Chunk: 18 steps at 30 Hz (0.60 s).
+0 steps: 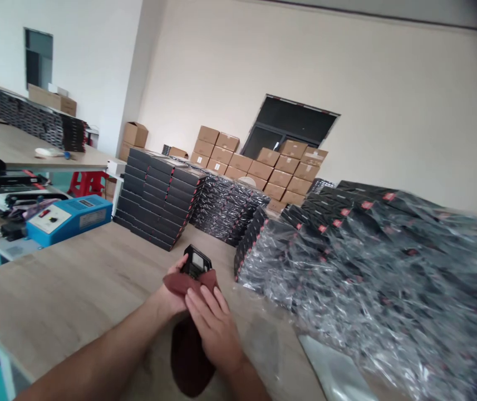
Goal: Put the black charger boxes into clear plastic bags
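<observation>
Black device (197,262) with a pale panel on its upper face is in front of the person, over the near part of the tabletop (92,284), tilted, its far end poking clear of a reddish-brown cloth (188,356). Whether that cloth is a loose piece or a soft pouch cannot be told; it covers the device's near end and hangs down toward the body.

The left hand (172,298) curls around the device from the side and below, its fingertips showing along the edge. The right hand (214,323) lays its fingers, nearly straight and close together, on the cloth; its thumb is hidden, so I cannot tell whether it pinches the fabric.

For good handling, I judge that the left hand should bear the weight by the casing's edges, off the pale panel, while the right presses evenly with flat fingers. The drooping cloth looks the likeliest thing to bunch or slip, so its folds deserve smoothing.

Beyond the hands, a clear plastic sheet (334,367) lies to the right, near film-wrapped boxes (317,278). A stack of black boxes (155,195) stands farther off, with a blue machine (71,218) to its left and cardboard cartons (259,168) behind.
</observation>
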Motion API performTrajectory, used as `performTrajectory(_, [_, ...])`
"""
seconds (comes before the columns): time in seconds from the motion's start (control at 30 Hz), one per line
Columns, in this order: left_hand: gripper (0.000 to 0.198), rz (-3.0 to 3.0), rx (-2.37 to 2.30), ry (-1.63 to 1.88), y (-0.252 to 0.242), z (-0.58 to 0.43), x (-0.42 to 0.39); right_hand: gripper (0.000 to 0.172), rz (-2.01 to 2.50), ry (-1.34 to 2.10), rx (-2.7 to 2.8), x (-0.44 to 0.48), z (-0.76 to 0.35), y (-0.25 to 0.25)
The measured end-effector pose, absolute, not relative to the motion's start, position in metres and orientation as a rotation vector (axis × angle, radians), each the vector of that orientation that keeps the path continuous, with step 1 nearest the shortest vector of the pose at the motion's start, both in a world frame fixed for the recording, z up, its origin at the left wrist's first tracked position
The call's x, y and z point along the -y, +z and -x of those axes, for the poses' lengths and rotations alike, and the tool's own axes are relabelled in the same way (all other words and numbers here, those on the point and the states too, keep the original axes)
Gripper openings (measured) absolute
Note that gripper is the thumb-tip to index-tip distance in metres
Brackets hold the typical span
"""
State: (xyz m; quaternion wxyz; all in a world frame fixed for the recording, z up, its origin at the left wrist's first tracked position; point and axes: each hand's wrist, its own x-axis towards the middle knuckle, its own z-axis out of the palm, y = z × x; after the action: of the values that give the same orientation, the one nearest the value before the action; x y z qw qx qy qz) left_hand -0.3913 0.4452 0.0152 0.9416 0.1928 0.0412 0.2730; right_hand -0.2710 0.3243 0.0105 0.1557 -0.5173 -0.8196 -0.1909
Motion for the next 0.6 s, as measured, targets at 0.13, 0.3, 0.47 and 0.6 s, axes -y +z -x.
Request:
performTrajectory(0.13, [0.052,-0.327,0.01,0.62,0.025,0.397,-0.459,0.051,1.56,-0.461,2.189,-0.324,0.239,-0.006])
performTrajectory(0.3, [0.057,-0.26,0.173,0.646,0.037,0.4,-0.468,0.035,1.827,-0.487,1.379,-0.315,0.2,0.001])
performTrajectory(0.47, [0.064,-0.339,0.175,0.524,0.034,0.391,-0.453,0.03,2.032,-0.182,1.035,-0.276,0.142,0.024])
performTrajectory(0.6, [0.045,-0.484,-0.041,0.192,0.014,0.376,-0.433,0.022,2.139,0.078,1.045,-0.244,0.124,0.006])
